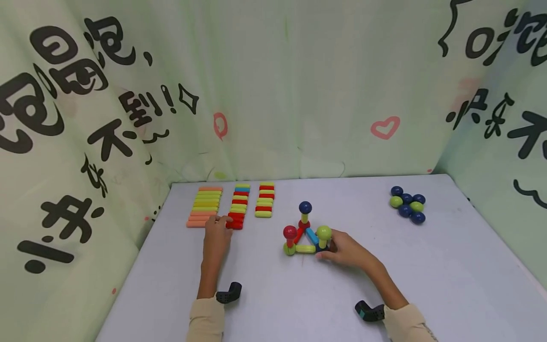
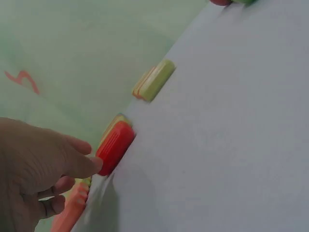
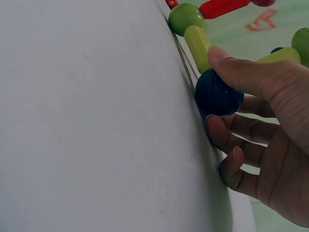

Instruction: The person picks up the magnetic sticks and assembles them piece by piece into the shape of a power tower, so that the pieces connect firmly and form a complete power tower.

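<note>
Pale green curtains (image 1: 325,85) lettered in black enclose a whitish surface (image 1: 295,304) with a smooth, cloth-like cover. Head view: a ball-and-rod frame (image 1: 312,236) stands near the middle of the surface, a triangle of rods joined by balls, each corner bearing an upright rod capped with another ball. Its parts look like glossy plastic; the whole is probably light and stiff, a little slippery, and weakest at its joints, so a corner ball seems the soundest hold. The right grip (image 1: 345,249) is at the frame's right corner. The left grip (image 1: 217,235) is at the near end of the mixed-colour column (image 1: 238,208), between the orange-and-yellow column (image 1: 207,204) and the red-and-green column (image 1: 265,200); all three consist of short rods laid side by side toward the surface's far left corner. Loose balls (image 1: 404,211), dark blue and green, cluster near its far right corner. Left wrist view: the thumb touches one end of a slim red rod (image 2: 117,146); whether the fingers pinch it cannot be told. Such a rod should be light and rigid, best taken across its width. Right wrist view: thumb and curled fingers grasp a smooth, shiny dark blue ball (image 3: 217,96), the thumb also lying against a fluted yellow-green rod (image 3: 197,46).
</note>
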Demonstrator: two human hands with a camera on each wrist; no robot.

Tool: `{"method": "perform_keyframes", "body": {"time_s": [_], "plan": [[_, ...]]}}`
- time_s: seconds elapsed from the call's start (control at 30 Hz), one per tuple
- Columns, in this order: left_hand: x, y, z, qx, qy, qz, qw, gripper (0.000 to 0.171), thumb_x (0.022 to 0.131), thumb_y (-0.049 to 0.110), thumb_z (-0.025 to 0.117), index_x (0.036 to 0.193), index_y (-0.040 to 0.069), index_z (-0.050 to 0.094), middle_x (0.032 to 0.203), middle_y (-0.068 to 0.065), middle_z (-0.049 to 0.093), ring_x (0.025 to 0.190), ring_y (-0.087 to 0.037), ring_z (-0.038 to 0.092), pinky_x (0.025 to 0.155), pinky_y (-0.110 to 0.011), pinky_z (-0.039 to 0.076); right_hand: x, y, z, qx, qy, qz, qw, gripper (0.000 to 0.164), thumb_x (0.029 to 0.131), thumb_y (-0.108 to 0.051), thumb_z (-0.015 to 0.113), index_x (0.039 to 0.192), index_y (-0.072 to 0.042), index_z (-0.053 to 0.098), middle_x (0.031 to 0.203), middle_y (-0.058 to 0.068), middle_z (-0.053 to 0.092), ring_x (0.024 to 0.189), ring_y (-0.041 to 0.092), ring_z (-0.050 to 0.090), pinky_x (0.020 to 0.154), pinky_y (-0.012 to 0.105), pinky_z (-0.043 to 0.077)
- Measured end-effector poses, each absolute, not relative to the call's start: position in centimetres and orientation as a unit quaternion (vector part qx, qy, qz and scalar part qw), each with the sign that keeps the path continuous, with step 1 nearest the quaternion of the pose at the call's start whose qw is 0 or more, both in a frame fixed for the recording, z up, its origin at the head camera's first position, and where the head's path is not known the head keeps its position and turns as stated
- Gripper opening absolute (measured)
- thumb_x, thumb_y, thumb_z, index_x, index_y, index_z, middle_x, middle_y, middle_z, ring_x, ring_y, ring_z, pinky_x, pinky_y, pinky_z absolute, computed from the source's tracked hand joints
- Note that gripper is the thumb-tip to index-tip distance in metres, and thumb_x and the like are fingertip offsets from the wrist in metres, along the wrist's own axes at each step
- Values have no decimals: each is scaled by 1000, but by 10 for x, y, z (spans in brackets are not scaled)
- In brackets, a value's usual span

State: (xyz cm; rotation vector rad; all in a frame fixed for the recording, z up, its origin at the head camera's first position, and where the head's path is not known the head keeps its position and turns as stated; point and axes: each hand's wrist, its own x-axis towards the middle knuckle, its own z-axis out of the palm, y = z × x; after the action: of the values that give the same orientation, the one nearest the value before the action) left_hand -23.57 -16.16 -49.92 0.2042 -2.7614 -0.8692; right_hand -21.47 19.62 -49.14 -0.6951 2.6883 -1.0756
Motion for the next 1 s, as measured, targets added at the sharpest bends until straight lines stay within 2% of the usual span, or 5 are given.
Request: {"method": "perform_keyframes", "body": {"time_s": [0.27,0.53,0.7,0.87,1.0], "plan": [[-229,-201,-498,87,-954,-197,209,27,85,-5,68,112,-1,69,121,-25,57,115,-46,49,85,-56,48,-213,196,-493,-241,895,-368,73,36,83,-26,78,101,-5,55,72,-1,48,64,7,44,55,21,39],[-228,-218,-500,90,-967,-156,179,36,85,-1,71,121,0,65,120,-27,59,109,-45,51,84,-53,47,-214,196,-493,-248,892,-373,67,35,84,-26,78,103,-5,56,72,-3,48,64,7,44,54,21,39],[-228,-222,-503,99,-964,-175,175,37,87,0,69,124,4,64,113,-30,48,106,-44,43,81,-52,44,-215,195,-494,-254,890,-369,79,39,84,-26,77,110,-4,57,75,-2,48,67,7,44,56,21,39],[-227,-223,-504,125,-962,-174,173,23,89,3,68,112,4,66,107,-25,42,104,-40,38,78,-50,40,-215,195,-495,-257,890,-368,83,39,85,-26,77,110,-4,57,75,-3,49,67,8,45,57,22,41],[-226,-221,-496,124,-970,-156,137,15,90,10,69,101,1,64,106,-25,53,102,-43,49,79,-55,44,-214,194,-496,-258,886,-376,85,37,83,-27,78,105,-6,57,74,-4,50,67,8,46,57,22,43]]}}
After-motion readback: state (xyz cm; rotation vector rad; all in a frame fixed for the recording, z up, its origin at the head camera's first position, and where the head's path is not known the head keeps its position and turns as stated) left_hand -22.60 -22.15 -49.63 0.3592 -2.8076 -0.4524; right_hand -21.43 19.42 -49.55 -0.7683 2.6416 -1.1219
